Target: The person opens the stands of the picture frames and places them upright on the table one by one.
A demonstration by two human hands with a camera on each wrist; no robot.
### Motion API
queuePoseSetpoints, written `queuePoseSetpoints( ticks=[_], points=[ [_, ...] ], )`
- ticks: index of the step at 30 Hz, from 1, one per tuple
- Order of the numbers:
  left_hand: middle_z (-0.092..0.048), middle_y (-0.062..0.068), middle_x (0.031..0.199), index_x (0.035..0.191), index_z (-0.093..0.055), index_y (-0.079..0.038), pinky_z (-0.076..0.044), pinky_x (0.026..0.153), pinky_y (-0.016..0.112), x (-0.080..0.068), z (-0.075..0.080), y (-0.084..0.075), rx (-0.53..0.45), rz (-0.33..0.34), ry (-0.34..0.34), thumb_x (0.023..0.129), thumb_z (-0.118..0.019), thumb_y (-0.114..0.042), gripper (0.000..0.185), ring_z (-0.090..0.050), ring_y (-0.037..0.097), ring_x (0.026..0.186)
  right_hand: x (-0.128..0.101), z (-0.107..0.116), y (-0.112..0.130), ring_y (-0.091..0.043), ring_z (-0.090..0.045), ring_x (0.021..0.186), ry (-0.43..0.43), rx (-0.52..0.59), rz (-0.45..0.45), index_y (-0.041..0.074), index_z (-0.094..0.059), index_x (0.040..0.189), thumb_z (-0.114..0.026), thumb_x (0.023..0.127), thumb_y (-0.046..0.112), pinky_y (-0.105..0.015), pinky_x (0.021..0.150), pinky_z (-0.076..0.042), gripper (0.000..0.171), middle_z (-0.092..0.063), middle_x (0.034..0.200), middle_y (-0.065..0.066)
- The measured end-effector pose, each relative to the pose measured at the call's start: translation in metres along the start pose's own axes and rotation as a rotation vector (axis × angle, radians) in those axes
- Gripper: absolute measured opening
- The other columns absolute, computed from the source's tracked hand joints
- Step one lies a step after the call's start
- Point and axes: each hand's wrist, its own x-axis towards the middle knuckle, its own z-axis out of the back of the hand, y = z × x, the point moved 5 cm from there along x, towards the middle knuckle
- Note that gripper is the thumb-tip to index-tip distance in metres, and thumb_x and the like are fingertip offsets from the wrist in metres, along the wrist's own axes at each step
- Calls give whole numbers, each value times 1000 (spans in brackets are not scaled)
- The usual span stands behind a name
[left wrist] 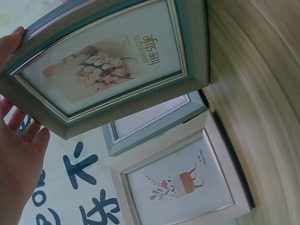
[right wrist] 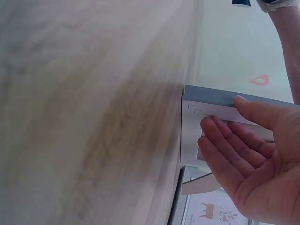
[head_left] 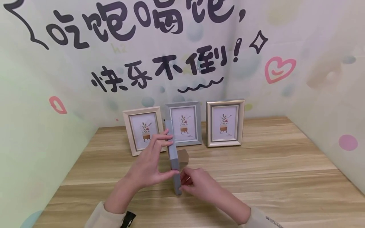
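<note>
A grey-blue picture frame (head_left: 173,155) stands upright on the table, seen nearly edge-on from above. Its front, with a bouquet picture (left wrist: 101,70), faces left. My left hand (head_left: 146,163) holds it from the left side, fingers at the far part of the upper edge and thumb at the near part. On the other side, my right hand (head_left: 201,183) pinches the near edge: the thumb (right wrist: 255,110) lies on the edge, the fingers bend against the pale back. A brown support leg (head_left: 183,157) sticks out from the back.
Behind stand three more picture frames with plant prints: a cream one (head_left: 128,128), a blue-grey one (head_left: 199,126) and a gold one (head_left: 241,126). The wood-grain table (head_left: 271,171) is bordered by a printed cloth backdrop (head_left: 319,104).
</note>
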Motion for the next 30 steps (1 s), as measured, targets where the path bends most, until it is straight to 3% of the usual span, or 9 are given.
queuePoseSetpoints(
  ticks=[5,9,12,14,16,19,21,25,30],
  points=[
    [-42,12,141,132,-42,-5,-48,109,46,-1,0,0,-9,5,4,67,-91,-36,87,-37,32,147,1,-1,2,-3,-68,79,-24,-34,15,10,-65,96,-80,83,13,-13,67,-54,21,-73,86,2],
    [-41,10,148,131,-46,-7,-40,114,56,-3,2,7,-176,69,-13,83,-78,-34,64,-33,31,149,0,-3,4,-3,-68,77,-38,-36,22,10,-64,94,-80,82,11,-12,65,-54,20,-73,84,1],
    [-40,12,153,128,-49,-3,-32,119,59,-3,4,18,-433,203,-114,98,-56,-20,35,-32,30,149,-1,-4,4,-3,-68,77,-46,-27,27,10,-63,92,-79,82,9,-12,65,-54,19,-73,84,0],
    [-40,15,155,128,-49,0,-28,122,54,-4,2,30,-561,321,-189,100,-45,-8,30,-32,31,149,-1,-4,5,-3,-68,77,-51,-33,31,10,-62,92,-79,82,9,-11,65,-54,19,-73,85,-1],
    [-40,18,155,133,-45,4,-29,122,50,-4,-6,44,-627,466,-205,103,-39,-4,32,-34,34,148,-1,-4,5,-2,-68,77,-55,-49,31,11,-62,91,-79,83,10,-11,64,-54,19,-73,85,-1],
    [-41,23,154,143,-37,5,-33,120,49,-5,-28,65,-587,651,-75,102,-39,-2,42,-37,39,145,-1,-3,5,-3,-68,77,-61,-71,32,11,-62,91,-79,82,11,-12,64,-54,19,-73,84,-1],
    [-43,27,151,148,-31,6,-37,118,51,-7,-44,75,-534,712,51,101,-41,0,48,-41,42,142,-2,-3,5,-3,-68,76,-62,-86,31,11,-62,91,-80,82,12,-12,64,-54,20,-73,84,-1],
    [-54,30,141,144,-38,7,-46,111,50,-9,-64,85,-465,712,202,98,-47,3,47,-52,43,133,-2,-2,5,-3,-68,77,-61,-95,33,11,-63,94,-79,83,13,-13,65,-55,19,-73,85,-1],
    [-68,23,118,122,-60,4,-53,100,49,-8,-66,89,-362,692,225,95,-57,0,27,-64,38,115,-5,0,5,-8,-71,81,-68,-74,40,7,-64,108,-77,86,13,-14,68,-55,27,-75,90,-5]
  ],
)
